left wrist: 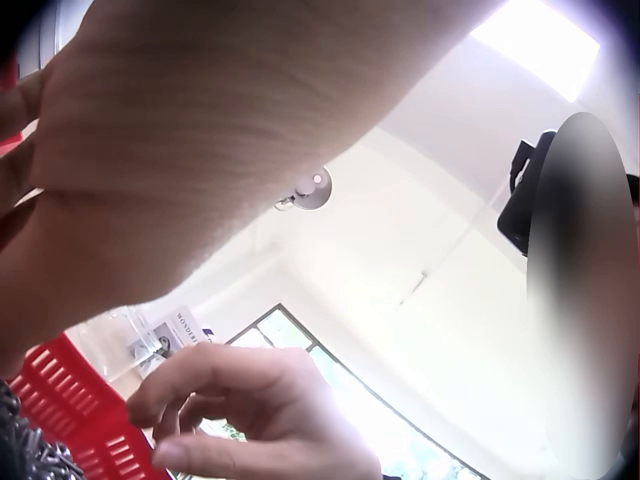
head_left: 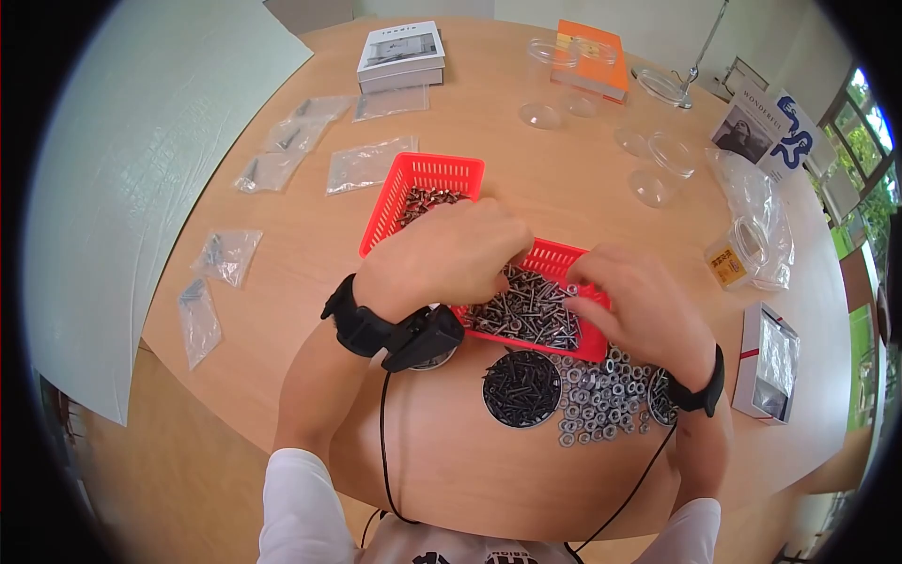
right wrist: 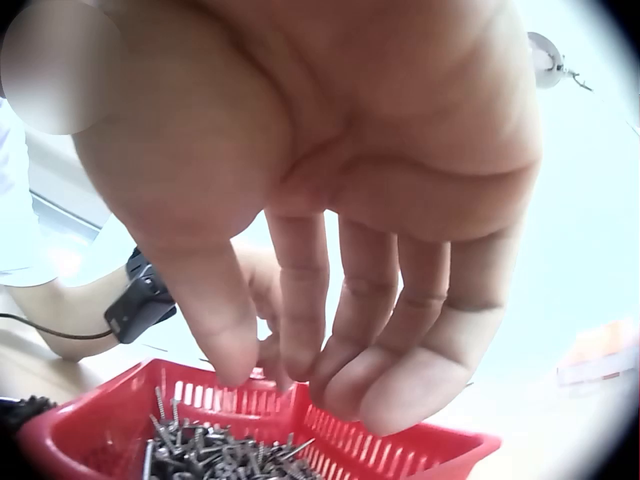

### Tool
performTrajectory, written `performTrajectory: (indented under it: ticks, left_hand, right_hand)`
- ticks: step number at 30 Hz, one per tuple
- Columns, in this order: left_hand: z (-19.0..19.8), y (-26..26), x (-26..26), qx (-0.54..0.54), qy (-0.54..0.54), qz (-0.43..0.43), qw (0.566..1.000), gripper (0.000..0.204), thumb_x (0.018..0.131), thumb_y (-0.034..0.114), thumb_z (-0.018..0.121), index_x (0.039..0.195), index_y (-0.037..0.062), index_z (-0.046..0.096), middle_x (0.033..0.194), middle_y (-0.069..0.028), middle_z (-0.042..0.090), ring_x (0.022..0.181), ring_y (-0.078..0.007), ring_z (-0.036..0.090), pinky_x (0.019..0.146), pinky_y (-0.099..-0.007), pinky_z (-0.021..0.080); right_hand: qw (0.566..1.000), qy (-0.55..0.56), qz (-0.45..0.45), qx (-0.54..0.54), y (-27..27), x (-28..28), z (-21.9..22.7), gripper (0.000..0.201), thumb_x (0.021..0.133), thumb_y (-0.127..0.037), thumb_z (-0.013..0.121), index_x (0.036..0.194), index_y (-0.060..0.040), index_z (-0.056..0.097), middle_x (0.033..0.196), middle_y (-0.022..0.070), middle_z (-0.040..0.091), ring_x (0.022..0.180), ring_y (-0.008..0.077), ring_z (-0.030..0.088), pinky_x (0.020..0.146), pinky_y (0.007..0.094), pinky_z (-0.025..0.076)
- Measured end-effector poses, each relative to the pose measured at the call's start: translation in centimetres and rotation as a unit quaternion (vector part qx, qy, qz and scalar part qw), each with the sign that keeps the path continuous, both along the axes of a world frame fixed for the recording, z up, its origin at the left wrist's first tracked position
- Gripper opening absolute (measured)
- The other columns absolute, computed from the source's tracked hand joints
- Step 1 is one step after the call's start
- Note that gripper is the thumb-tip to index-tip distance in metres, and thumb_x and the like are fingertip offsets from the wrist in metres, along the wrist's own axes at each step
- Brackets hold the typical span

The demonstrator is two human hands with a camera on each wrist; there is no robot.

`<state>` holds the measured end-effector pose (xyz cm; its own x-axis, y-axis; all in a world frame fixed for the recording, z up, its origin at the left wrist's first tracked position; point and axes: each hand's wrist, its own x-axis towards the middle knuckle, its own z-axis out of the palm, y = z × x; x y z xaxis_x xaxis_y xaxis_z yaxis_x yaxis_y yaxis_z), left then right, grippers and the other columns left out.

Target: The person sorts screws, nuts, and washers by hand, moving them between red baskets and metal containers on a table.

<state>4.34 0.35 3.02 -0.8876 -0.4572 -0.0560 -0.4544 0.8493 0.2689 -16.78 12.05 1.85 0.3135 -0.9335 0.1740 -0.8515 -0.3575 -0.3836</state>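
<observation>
My left hand (head_left: pixel 451 254), back upward with fingers bent down, hovers over the left part of a red plastic basket (head_left: pixel 601 329) of silver screws (head_left: pixel 526 310). Its fingertips are mostly hidden, so I cannot tell what they hold. Over the basket's right end is my right hand (head_left: pixel 634 291); in the left wrist view a gap shows between the thumb and loosely bent fingers of this right hand (left wrist: pixel 250 400). Seen from the right wrist, its fingers (right wrist: pixel 410 385) hang above the basket rim. A second red basket (head_left: pixel 437 164), holding brownish screws (head_left: pixel 427 202), stands behind the left hand.
Toward me lie a round dish of black screws (head_left: pixel 521 387), loose nuts (head_left: pixel 601 399) and another dish (head_left: pixel 660 399), partly under the right wrist. Small plastic bags (head_left: pixel 230 256) are at left; books (head_left: pixel 401 56) and clear containers (head_left: pixel 658 188) farther back. Cables run from both wrists.
</observation>
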Motion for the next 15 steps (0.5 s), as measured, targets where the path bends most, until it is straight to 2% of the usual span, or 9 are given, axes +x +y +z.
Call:
performTrajectory:
  ticks: [1,5,8,11,14,15]
  left_hand:
    - [-0.5,-0.1,0.0,-0.019,0.003,0.022,1.0,0.026,0.081,0.013,0.077,0.104,0.0028,0.069,0.102,-0.0143,0.066,0.103,-0.0326,0.063,0.089,-0.0426,0.051]
    - [-1.5,-0.1,-0.1,-0.06,-0.008,0.085,0.995,0.027,0.082,0.014,0.076,0.104,0.0013,0.067,0.103,-0.0153,0.064,0.103,-0.0335,0.063,0.089,-0.0439,0.051]
    - [-1.1,0.1,-0.4,-0.028,-0.044,0.085,0.995,0.027,0.082,0.015,0.076,0.103,-0.0001,0.068,0.102,-0.0163,0.065,0.104,-0.0343,0.063,0.088,-0.0447,0.051]
    - [-1.1,0.5,-0.4,-0.029,0.004,0.036,0.999,0.029,0.08,0.015,0.077,0.103,0.0001,0.069,0.1,-0.0172,0.066,0.103,-0.0349,0.064,0.089,-0.0442,0.051]
    - [-2.3,1.1,-0.7,-0.014,-0.005,-0.023,1.0,0.031,0.076,0.014,0.079,0.104,0.0034,0.071,0.099,-0.017,0.068,0.101,-0.0339,0.066,0.085,-0.0448,0.053]
    - [-2.6,1.4,-0.9,-0.031,-0.026,-0.016,0.999,0.031,0.076,0.013,0.08,0.104,0.0048,0.071,0.097,-0.0165,0.069,0.1,-0.0335,0.067,0.083,-0.0448,0.054]
  right_hand:
    - [0.999,0.003,0.035,0.018,0.0,0.4,-0.3,0.025,0.085,-0.015,0.073,0.103,0.0012,0.066,0.099,0.0182,0.067,0.094,0.0381,0.064,0.085,0.0437,0.052]
    - [0.997,0.03,0.063,0.036,-0.4,1.3,-2.2,0.025,0.086,-0.014,0.072,0.106,0.0011,0.068,0.104,0.0175,0.067,0.099,0.038,0.063,0.087,0.0445,0.051]
    - [0.998,0.024,0.059,0.012,-1.2,1.2,-4.6,0.023,0.085,-0.012,0.072,0.104,0.0003,0.069,0.104,0.0162,0.066,0.1,0.0363,0.063,0.087,0.0446,0.052]
    - [0.999,0.008,0.05,-0.009,-1.8,1.0,-5.5,0.016,0.084,-0.01,0.071,0.098,-0.0008,0.07,0.098,0.0146,0.066,0.097,0.0343,0.064,0.085,0.0452,0.052]
    - [0.999,0.013,0.049,-0.015,-2.1,0.6,-5.8,0.012,0.083,-0.007,0.069,0.093,-0.0005,0.071,0.093,0.0161,0.067,0.094,0.0353,0.065,0.083,0.0455,0.053]
    - [0.999,0.013,0.047,-0.016,-2.2,0.6,-5.8,0.011,0.083,-0.006,0.068,0.092,-0.0002,0.07,0.091,0.0168,0.068,0.092,0.0359,0.065,0.082,0.0458,0.053]
